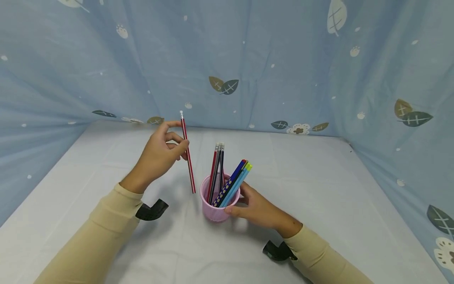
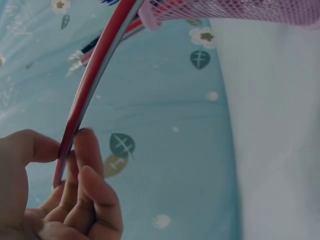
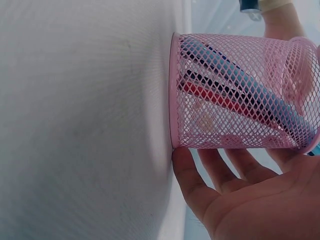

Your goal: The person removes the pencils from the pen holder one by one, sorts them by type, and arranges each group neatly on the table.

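- Left hand [image 1: 159, 156] pinches thin red striped pencil [image 1: 188, 154], above table [image 1: 319, 189] beside cup.
- Right hand [image 1: 257, 209] fingers curl round pink mesh cup [image 1: 213, 211]; base hidden.
- Pencils [image 1: 230, 181] inside, tips hidden.

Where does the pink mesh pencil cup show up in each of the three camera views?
Head: pink mesh cup stands lower centre on the white table, right hand around it.
Left wrist: only its rim, top right.
Right wrist: fills the centre right, lying sideways in frame.
Shared landmark: the leaf-print blue backdrop.
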Demonstrator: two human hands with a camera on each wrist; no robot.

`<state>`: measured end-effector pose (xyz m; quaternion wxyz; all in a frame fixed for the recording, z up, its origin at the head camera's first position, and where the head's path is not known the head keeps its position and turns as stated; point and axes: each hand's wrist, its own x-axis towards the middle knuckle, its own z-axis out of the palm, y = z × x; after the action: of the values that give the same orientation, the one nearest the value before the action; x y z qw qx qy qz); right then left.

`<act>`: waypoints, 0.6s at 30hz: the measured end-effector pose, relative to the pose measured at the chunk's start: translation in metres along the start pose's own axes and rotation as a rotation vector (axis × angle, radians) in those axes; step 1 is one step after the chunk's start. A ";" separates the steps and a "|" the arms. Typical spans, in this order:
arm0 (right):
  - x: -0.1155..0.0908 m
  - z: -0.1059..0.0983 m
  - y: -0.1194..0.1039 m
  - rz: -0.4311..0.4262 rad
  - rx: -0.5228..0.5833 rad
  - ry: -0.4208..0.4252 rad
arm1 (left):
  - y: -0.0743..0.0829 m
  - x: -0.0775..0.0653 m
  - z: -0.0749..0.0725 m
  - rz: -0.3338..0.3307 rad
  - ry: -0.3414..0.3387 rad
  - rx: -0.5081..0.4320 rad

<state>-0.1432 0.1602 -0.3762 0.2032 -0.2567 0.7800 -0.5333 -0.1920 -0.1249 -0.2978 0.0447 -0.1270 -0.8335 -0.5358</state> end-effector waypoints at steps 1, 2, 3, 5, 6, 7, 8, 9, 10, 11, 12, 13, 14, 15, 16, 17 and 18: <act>0.000 0.000 0.000 -0.001 0.001 0.002 | -0.001 0.001 0.001 -0.013 -0.018 0.012; 0.000 0.000 0.000 -0.003 0.001 0.003 | -0.003 0.002 0.001 -0.029 -0.035 0.021; 0.000 0.000 0.000 -0.005 0.001 0.005 | -0.004 0.003 0.002 -0.042 -0.056 0.030; 0.001 0.000 0.000 -0.009 0.002 0.005 | -0.009 0.005 0.004 -0.071 -0.096 0.054; 0.001 0.000 0.001 -0.011 0.003 0.004 | -0.011 0.006 0.004 -0.087 -0.119 0.062; 0.001 0.000 0.001 -0.009 0.003 0.004 | -0.014 0.007 0.005 -0.101 -0.139 0.076; 0.001 0.000 0.001 -0.009 0.004 0.003 | -0.017 0.007 0.006 -0.112 -0.158 0.086; 0.001 0.000 0.001 -0.008 0.005 0.003 | -0.020 0.008 0.007 -0.121 -0.175 0.096; 0.001 0.000 0.001 -0.007 0.005 0.002 | -0.023 0.008 0.007 -0.129 -0.189 0.110; 0.001 0.000 0.001 -0.006 0.004 0.002 | -0.026 0.009 0.008 -0.136 -0.202 0.120; 0.001 0.000 0.001 -0.004 0.004 0.002 | -0.028 0.009 0.009 -0.142 -0.212 0.130; 0.001 0.000 0.001 -0.001 0.003 0.003 | -0.031 0.009 0.010 -0.145 -0.219 0.144; 0.001 0.000 0.001 -0.001 0.003 0.002 | -0.033 0.009 0.010 -0.150 -0.228 0.149; 0.001 0.000 0.001 0.000 0.003 0.002 | -0.035 0.010 0.011 -0.155 -0.236 0.152; 0.001 0.000 0.001 0.001 0.005 0.002 | -0.037 0.010 0.011 -0.160 -0.244 0.156; 0.001 0.000 0.000 0.002 0.006 0.001 | -0.038 0.010 0.011 -0.166 -0.253 0.155; 0.000 0.000 0.000 0.002 0.006 0.001 | -0.040 0.010 0.012 -0.171 -0.262 0.153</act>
<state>-0.1436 0.1599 -0.3767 0.2040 -0.2548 0.7788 -0.5357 -0.2113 -0.1285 -0.3359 -0.1008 -0.1205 -0.8782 -0.4517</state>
